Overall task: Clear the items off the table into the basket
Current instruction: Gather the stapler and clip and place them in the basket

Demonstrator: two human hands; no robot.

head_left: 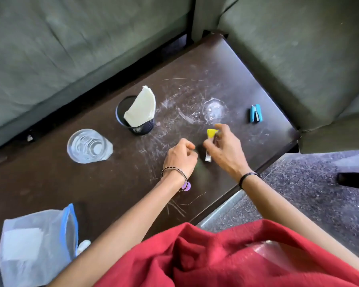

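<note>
Mid-counter (pixel 226 65), my right hand (pixel 226 150) pinches a small clear piece (pixel 210 141) with a yellow cap. Left hand (pixel 180 156) sits just beside it, fingers curled; can't tell if it holds anything. Glass (pixel 87 146) stands left, black mesh cup (pixel 141 127) with white napkins (pixel 142 106) behind the hands, blue stapler (pixel 256 113) right, near the edge.

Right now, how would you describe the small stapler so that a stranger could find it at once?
Find the dark scratched table between the green sofa cushions. Look past the right hand, which holds a yellow-capped item, toward the table's right edge. The stapler lies there alone, small, blue and black, unlike the clear glass and black mesh cup.
</note>
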